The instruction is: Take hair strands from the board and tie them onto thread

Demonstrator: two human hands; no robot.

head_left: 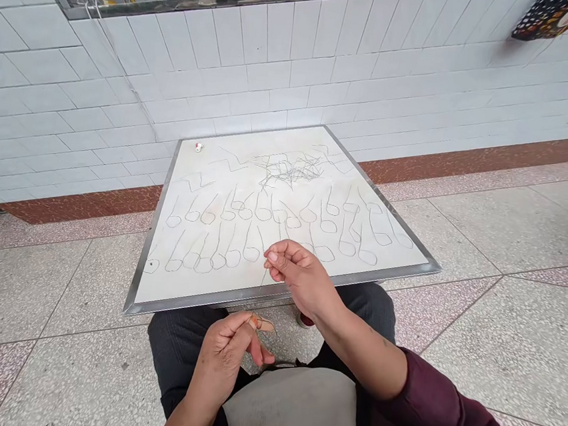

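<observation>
Over my lap, my left hand point(231, 347) is pinched on a thin dark wire loop point(273, 329), with something orange at its fingertips. My right hand point(294, 272) is raised over the near edge of the white board point(229, 157), thumb and fingers pressed together. A fine wire hangs below its fingertips; whether it joins the loop is too small to tell. Rows of thin wires with round looped ends, such as one looped wire point(251, 253), lie on the board. Behind them is a tangled heap of thin bent wires point(293, 168).
The board has a metal rim point(256, 293) and stands against a white tiled wall point(257, 76). A small red and white item point(198, 146) lies at its far left. Speckled floor tiles point(84, 354) surround it. A patterned bag point(554, 18) hangs at the upper right.
</observation>
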